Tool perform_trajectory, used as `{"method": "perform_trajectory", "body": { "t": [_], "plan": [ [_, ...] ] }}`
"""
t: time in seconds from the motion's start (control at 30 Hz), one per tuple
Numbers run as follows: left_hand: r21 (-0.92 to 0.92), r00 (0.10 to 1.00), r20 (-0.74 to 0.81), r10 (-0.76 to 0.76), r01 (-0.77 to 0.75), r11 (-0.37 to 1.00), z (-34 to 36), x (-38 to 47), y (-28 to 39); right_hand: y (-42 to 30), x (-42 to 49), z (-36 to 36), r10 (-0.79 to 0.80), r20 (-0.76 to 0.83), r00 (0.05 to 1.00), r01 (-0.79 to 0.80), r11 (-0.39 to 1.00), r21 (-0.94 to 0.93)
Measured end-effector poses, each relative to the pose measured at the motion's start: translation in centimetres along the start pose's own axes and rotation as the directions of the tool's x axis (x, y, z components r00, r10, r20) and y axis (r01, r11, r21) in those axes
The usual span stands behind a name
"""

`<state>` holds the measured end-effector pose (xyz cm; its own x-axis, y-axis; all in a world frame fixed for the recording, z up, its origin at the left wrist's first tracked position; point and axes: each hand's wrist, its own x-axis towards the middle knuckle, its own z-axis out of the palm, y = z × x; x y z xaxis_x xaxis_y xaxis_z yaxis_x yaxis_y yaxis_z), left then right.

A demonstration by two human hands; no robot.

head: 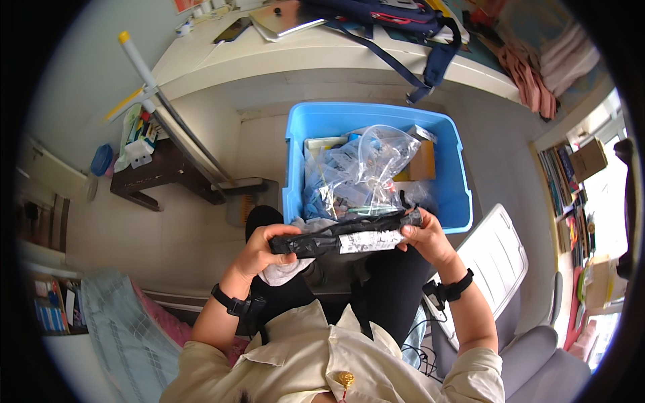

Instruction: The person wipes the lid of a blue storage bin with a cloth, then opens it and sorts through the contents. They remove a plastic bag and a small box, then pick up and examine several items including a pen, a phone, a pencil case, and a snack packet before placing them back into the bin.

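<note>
Above my lap I hold a long package wrapped in black plastic [317, 243], bearing a white printed label [371, 242]. My left hand [264, 252] grips its left end, and my right hand [428, 238] pinches the right end. Just beyond it stands a blue plastic storage box [453, 166] without its lid on. Inside are clear plastic bags [347, 161], a brown cardboard box [422, 161] and other small items, partly covered by the bags. A pale grey cloth [283, 273] lies under the package near my left hand.
A white box lid [496, 257] leans at the right beside a grey chair [529, 357]. Left are a dark stool [161, 169], a broom and dustpan [252, 199]. A white desk [211, 70] holds a phone [233, 29], a laptop [282, 22] and a navy backpack [398, 17], its strap hanging down.
</note>
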<state>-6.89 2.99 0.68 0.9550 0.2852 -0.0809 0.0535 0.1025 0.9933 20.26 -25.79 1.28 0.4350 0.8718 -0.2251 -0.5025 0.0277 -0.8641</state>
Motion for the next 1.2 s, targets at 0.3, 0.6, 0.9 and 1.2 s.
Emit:
{"method": "perform_trajectory", "body": {
  "t": [0.3,0.6,0.9,1.2],
  "plan": [
    [-0.122,0.975,-0.215,-0.053,0.027,0.992,-1.1,-2.3,-1.5,0.0,3.4,3.2,0.079,0.002,0.997,-0.078,0.978,-0.192],
    [-0.199,0.815,-0.567,-0.122,0.009,0.980,-10.3,-10.1,-1.9,0.2,5.8,9.7,0.013,0.128,0.992,0.045,0.896,-0.443],
    [-0.551,0.399,-0.813,-0.424,-0.291,0.782,-30.3,-14.2,-12.4,-0.7,1.9,5.6,-0.016,-0.241,0.970,-0.093,0.896,-0.434],
    [-0.578,0.317,-0.814,-0.487,-0.350,0.737,-42.6,-3.2,-14.3,-2.0,-3.1,3.8,-0.098,-0.493,0.864,-0.163,0.873,-0.459]
  ]
}}
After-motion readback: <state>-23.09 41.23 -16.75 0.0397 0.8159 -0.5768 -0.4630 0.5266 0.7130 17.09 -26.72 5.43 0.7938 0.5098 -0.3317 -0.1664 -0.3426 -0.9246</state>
